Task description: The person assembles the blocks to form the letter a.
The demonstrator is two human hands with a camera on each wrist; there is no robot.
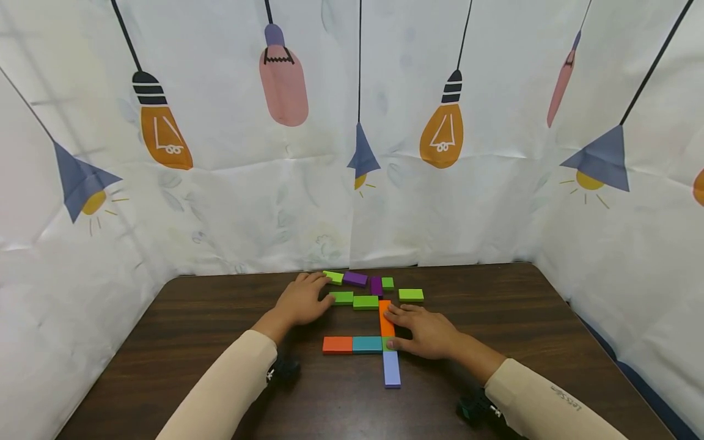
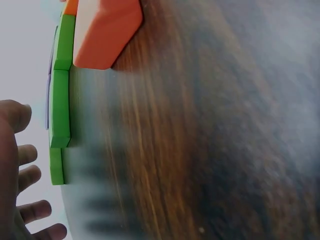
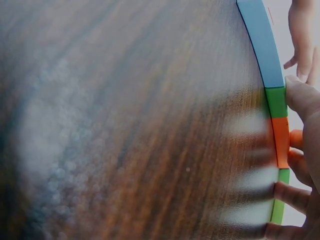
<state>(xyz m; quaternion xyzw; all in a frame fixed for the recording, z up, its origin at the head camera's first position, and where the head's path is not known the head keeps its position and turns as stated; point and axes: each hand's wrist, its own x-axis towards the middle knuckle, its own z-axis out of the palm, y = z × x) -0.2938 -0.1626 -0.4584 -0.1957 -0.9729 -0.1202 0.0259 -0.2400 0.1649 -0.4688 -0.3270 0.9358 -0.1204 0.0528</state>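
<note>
My right hand [image 1: 430, 333] lies over the right side of a row of flat blocks, fingers spread. Its fingertips rest on the orange block [image 1: 387, 327] and its thumb is at the small green block [image 1: 385, 348]. A lilac-blue block [image 1: 392, 371] extends toward me from there, and a teal block [image 1: 366, 345] and a red-orange block [image 1: 337, 345] run left. My left hand [image 1: 301, 299] hovers with loosely spread fingers beside a green block [image 1: 343, 298], its thumb near that block's left end. In the left wrist view its fingers [image 2: 29, 177] hold nothing.
Another green block [image 1: 365, 303] joins the orange block's far end. Behind lie a lime block [image 1: 334, 278], two purple blocks [image 1: 355, 279], a small green block [image 1: 387, 283] and a separate lime block [image 1: 411, 295]. The dark wooden table [image 1: 220, 342] meets a patterned curtain [image 1: 220, 214].
</note>
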